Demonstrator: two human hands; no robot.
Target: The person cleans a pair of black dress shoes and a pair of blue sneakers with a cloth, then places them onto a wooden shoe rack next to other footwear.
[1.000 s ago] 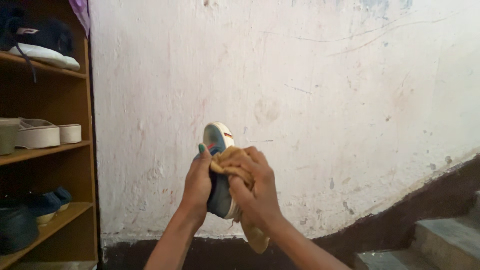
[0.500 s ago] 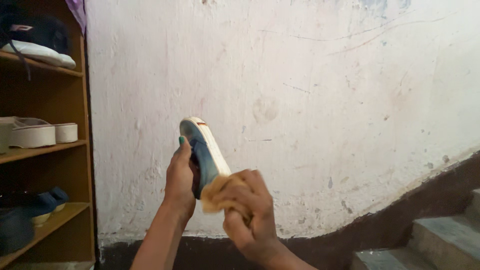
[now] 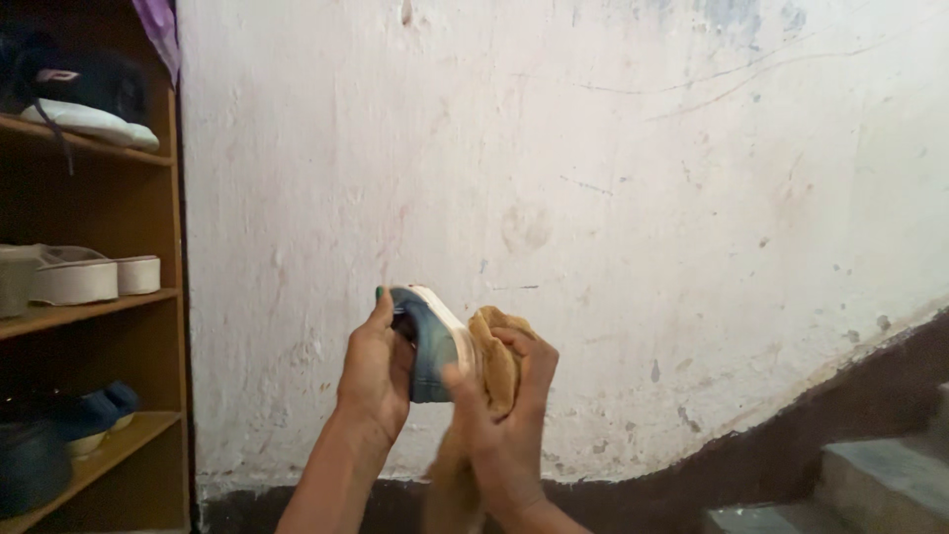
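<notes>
The left hand (image 3: 374, 381) is wrapped around a small blue shoe (image 3: 427, 341), thumb hooked over its upper edge, holding it up in front of the wall, just below the middle of my view. The right hand (image 3: 504, 425) is closed on a tan cloth (image 3: 494, 361), bunching it against the shoe's pale sole at about 3 o'clock from the shoe; the loose end dangles toward 6 o'clock. I'd judge the grip fairly light, so a hard rub could twist the shoe out of those fingers. The shoe looks like worn denim with a smooth rubbery rim, the cloth soft and crumpled. At 9 o'clock stands a wooden shoe rack (image 3: 148, 297); behind, a scuffed, chalky whitewashed wall (image 3: 643, 198).
</notes>
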